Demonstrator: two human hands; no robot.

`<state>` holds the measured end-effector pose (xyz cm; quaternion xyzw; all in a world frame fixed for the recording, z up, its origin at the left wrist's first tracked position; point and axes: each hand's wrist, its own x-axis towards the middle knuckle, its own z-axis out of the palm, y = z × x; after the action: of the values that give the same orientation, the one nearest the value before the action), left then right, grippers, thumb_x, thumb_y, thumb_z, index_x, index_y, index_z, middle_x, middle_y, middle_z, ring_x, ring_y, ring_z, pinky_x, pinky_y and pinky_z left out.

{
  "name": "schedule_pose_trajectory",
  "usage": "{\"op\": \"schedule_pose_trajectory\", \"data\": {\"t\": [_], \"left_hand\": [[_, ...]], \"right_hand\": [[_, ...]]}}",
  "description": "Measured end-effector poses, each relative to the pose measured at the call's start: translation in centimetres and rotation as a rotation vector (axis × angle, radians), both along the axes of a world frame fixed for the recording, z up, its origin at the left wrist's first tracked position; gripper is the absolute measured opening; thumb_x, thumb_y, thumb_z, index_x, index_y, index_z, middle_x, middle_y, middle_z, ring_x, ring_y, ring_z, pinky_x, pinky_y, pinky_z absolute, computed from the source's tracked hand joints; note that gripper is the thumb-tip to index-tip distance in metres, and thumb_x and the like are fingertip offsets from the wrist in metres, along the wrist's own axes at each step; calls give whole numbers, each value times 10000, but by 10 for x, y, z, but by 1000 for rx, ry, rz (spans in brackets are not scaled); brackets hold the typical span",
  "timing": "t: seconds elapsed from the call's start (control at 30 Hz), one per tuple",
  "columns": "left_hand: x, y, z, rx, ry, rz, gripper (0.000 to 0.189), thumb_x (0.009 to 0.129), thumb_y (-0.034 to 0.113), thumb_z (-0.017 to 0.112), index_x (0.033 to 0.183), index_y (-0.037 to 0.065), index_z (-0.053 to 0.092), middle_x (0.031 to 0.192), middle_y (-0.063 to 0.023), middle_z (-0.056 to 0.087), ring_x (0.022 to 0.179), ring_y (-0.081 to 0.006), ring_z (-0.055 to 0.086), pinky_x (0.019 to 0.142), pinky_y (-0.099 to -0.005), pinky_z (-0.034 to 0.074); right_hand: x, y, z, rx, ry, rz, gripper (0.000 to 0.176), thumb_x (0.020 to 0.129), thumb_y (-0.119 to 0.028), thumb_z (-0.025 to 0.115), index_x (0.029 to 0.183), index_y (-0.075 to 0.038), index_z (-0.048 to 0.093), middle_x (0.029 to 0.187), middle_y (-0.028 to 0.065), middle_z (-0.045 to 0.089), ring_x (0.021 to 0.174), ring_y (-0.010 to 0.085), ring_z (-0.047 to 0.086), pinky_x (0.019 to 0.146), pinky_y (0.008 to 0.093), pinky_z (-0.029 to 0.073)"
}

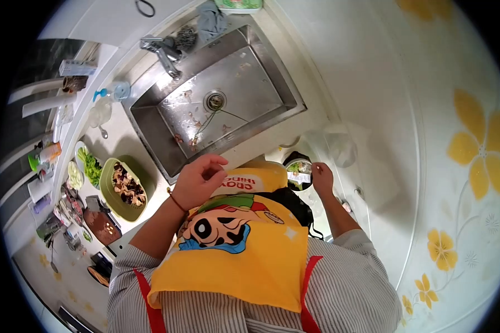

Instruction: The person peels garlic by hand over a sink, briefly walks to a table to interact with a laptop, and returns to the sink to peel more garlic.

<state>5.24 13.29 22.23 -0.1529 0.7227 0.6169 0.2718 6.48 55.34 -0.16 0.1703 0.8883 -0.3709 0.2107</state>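
Observation:
My left hand [197, 180] hovers at the front edge of the steel sink [283, 83], fingers loosely curled and apart, with nothing in it. My right hand [322, 177] reaches down beside the counter, right at the rim of a small bin lined with a black bag [298, 173] that holds green scraps. Its fingers point down and hide whatever may be between them. A yellow cartoon apron [239, 244] over a striped shirt fills the lower middle of the view.
Food scraps lie around the drain [215, 100]. The faucet [164, 53], a scouring pad [186, 38] and a grey cloth [211, 19] sit behind the sink. A green bowl of dark mushrooms [125, 188] and a plate of greens [89, 166] stand on the left. The floor has yellow flower tiles [478, 144].

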Motion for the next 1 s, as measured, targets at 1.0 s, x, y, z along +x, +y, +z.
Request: {"op": "schedule_pose_trajectory", "data": {"t": [1.0], "left_hand": [[200,-212,31,-294,703,318,281,869,162,739,1146,124,704,1000,-99,666,868,-264,679,770,-345,558]], "right_hand": [[40,-449,222,-764,-287,614,168,981,-117,573,1085,10,539,1062,188,710,854,199,697,768,312,552]]}}
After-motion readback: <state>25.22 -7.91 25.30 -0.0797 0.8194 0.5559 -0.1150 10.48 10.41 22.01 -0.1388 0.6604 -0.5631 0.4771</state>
